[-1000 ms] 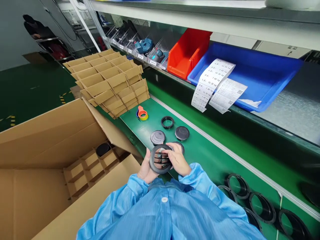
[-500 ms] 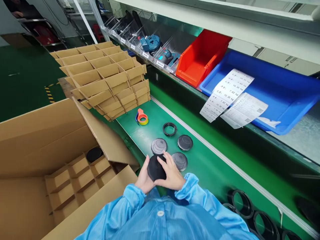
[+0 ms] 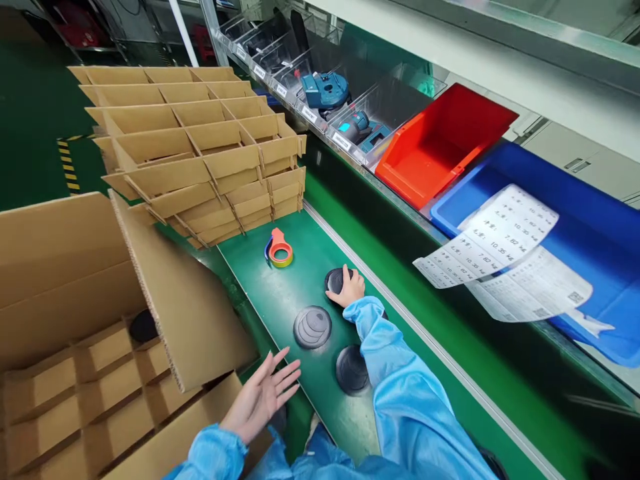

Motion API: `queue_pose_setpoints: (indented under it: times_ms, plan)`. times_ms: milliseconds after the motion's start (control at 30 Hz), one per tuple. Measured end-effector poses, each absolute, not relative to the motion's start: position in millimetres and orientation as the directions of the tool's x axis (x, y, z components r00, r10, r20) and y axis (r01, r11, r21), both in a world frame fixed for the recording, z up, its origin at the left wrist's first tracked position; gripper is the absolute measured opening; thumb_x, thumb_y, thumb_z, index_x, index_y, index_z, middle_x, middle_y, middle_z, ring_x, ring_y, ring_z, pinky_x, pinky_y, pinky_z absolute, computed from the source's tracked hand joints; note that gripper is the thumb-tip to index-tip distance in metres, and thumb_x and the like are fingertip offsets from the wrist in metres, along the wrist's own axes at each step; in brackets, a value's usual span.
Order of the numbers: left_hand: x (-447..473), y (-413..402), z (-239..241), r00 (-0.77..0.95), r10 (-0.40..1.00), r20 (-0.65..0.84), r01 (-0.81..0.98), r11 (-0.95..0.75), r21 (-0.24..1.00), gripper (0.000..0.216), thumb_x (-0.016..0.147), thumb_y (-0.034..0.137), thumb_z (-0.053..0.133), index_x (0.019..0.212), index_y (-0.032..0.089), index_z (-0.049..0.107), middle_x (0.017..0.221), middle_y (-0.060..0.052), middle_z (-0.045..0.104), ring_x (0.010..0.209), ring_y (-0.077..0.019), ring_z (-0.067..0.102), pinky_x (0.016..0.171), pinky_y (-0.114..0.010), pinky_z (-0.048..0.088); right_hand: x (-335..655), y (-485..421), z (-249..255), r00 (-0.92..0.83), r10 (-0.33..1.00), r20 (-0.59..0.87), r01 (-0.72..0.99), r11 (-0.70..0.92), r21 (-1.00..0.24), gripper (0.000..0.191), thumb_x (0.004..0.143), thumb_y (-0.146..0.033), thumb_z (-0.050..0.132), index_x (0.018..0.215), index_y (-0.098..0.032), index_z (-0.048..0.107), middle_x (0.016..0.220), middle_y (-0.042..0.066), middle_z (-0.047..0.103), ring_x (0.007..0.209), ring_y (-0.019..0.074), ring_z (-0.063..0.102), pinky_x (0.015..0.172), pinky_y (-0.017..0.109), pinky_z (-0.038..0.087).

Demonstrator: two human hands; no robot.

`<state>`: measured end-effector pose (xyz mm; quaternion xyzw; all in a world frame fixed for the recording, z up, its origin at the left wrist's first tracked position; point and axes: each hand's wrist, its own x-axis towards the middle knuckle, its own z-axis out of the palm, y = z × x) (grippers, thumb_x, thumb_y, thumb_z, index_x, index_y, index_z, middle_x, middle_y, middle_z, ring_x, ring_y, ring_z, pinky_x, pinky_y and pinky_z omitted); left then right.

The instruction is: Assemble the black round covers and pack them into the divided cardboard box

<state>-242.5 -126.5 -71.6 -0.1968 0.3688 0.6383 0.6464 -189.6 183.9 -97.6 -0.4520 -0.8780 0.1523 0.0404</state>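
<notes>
My left hand (image 3: 265,393) is open and holds nothing, palm up and fingers spread, between the open carton and the green bench. My right hand (image 3: 350,288) reaches forward with its fingers closed over a round black disc (image 3: 335,281) where the black ring stood. Whether the disc sits inside that ring I cannot tell. Nearer me lie a grey-black disc with curved ridges (image 3: 313,327) and another dark disc (image 3: 352,370). One more dark disc is mostly hidden under my right sleeve.
On the left stands an open carton (image 3: 185,313) with cardboard dividers and a black round piece (image 3: 143,327). Stacked dividers (image 3: 190,147) lie beyond it. A tape roll in a holder (image 3: 279,250) rests on the bench. The shelf carries a red bin (image 3: 425,160) and blue tray (image 3: 620,233) with printed labels.
My hands have parted; the black disc they held together is gone from between them. My right hand moved forward onto the ring's spot, and my left opened and moved left. The view shifted.
</notes>
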Motion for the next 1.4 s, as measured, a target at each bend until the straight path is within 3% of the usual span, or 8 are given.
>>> queue_pose_setpoints:
  times_ms: [300,500,633,767,933,1067,1233,1400]
  plan:
    - [-247.7,-155.9,-108.8,-0.114,0.473,-0.874,-0.969,0.14,0.202,0.034,0.087,0.03,0.066,0.116,0.014,0.061,0.102,-0.011,0.072,0.089,-0.0204,0.071,0.086,-0.032,0.056,-205.1,185.6,-113.9,-0.707,0.707,-0.019,0.702,0.697,-0.148,0.089,0.09,-0.065,0.046,0.157,-0.011,0.02,0.162,0.022,0.016,0.148,0.0371,0.013,0.116,0.06,0.007]
    - [-247.3,-123.5,-127.7,-0.536,0.535,-0.653,-0.519,0.401,0.755,0.028,0.065,0.042,0.083,0.081,0.023,0.07,0.081,-0.007,0.067,0.093,-0.031,0.064,0.092,-0.044,0.051,-212.3,184.0,-105.5,-0.684,0.698,0.212,0.684,0.714,-0.149,0.076,0.098,-0.054,0.033,0.158,-0.011,0.016,0.163,0.019,0.012,0.15,0.0353,0.007,0.117,0.06,0.004]
    - [-237.6,-70.8,-115.5,-0.604,0.758,-0.246,-0.074,0.254,0.964,0.045,0.066,0.045,0.081,0.108,0.029,0.073,0.134,-0.015,0.057,0.14,-0.042,0.03,0.12,-0.058,0.008,-203.6,180.7,-132.4,-0.749,0.662,-0.038,0.662,0.744,-0.096,0.089,0.088,-0.063,0.051,0.157,-0.016,0.022,0.162,0.021,0.015,0.148,0.0407,0.012,0.113,0.066,0.01]
    - [-226.7,-15.6,-113.8,-0.382,0.917,-0.114,0.233,0.216,0.948,0.081,0.057,0.041,0.088,0.132,0.033,0.06,0.164,-0.01,0.017,0.147,-0.0469,-0.01,0.102,-0.068,-0.03,-196.1,183.9,-131.4,-0.721,0.67,-0.178,0.687,0.725,-0.052,0.11,0.067,-0.048,0.078,0.157,-0.029,0.018,0.163,0.018,0.01,0.145,0.045,0.017,0.102,0.062,0.032]
    - [-233.3,7.3,-124.1,-0.319,0.883,-0.343,0.555,0.468,0.688,0.092,0.057,0.034,0.088,0.141,0.036,0.05,0.163,-0.019,0.014,0.144,-0.0555,0.001,0.1,-0.083,-0.001,-180.8,187.1,-107.6,-0.506,0.852,-0.133,0.848,0.463,-0.259,0.101,0.066,-0.053,0.072,0.154,-0.029,0.028,0.148,0.021,0.034,0.129,0.0465,0.041,0.094,0.061,0.041]
    - [-221.2,-44.6,-95.9,-0.35,0.884,-0.311,0.4,0.441,0.803,0.12,0.039,0.048,0.093,0.147,0.038,0.04,0.158,-0.018,0.018,0.138,-0.0593,0.015,0.101,-0.079,0.023,-144.1,171.3,-79.4,-0.525,0.841,-0.133,0.68,0.32,-0.659,0.11,0.059,-0.067,0.069,0.153,-0.024,0.03,0.148,0.019,0.037,0.134,0.0438,0.039,0.107,0.059,0.034]
    - [-204.3,-191.0,-29.9,-0.298,0.933,-0.2,-0.163,0.157,0.974,0.105,0.053,0.047,0.09,0.146,0.029,0.045,0.138,-0.012,0.05,0.127,-0.042,0.048,0.108,-0.052,0.039,-102.4,116.1,-39.8,-0.865,0.411,-0.286,0.248,-0.144,-0.958,0.095,0.066,-0.074,0.059,0.148,-0.027,0.043,0.129,0.016,0.062,0.114,0.0353,0.063,0.096,0.049,0.048]
    - [-211.7,-339.6,9.8,-0.608,0.705,-0.365,-0.462,0.059,0.885,0.092,0.067,0.024,0.083,0.149,0.029,0.04,0.133,-0.009,0.058,0.12,-0.0327,0.057,0.105,-0.042,0.043,-115.0,36.6,-0.1,-0.875,-0.42,-0.24,0.319,-0.128,-0.939,0.109,0.051,-0.074,0.074,0.145,-0.025,0.049,0.138,0.016,0.056,0.122,0.0395,0.057,0.102,0.05,0.041]
